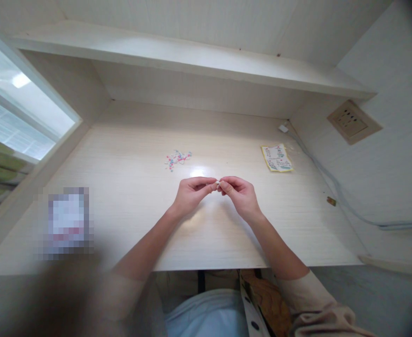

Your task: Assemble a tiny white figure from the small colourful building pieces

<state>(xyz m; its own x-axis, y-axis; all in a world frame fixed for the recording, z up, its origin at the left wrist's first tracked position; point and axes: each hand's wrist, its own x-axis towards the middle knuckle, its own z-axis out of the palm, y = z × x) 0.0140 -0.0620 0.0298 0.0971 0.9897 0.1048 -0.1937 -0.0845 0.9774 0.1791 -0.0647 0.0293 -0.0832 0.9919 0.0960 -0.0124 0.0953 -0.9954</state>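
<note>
My left hand (192, 193) and my right hand (240, 194) meet above the middle of the desk, fingertips nearly touching. Between them is a small whitish piece (217, 183), pinched by thumb and forefinger on both sides. It is too small and too covered by the fingers for its kind to show. Beyond my left hand lies a loose scatter of tiny pink, blue and white pieces (180, 158). A printed card with a yellow edge (276, 157) lies flat to the far right of my right hand.
The pale desk (139, 140) has a shelf (192, 56) above its back. Grey cables (327, 175) run along the right wall below a socket panel (354, 121). A small brownish object (331, 201) lies near them. On the left is a blurred-out rectangular item (66, 220).
</note>
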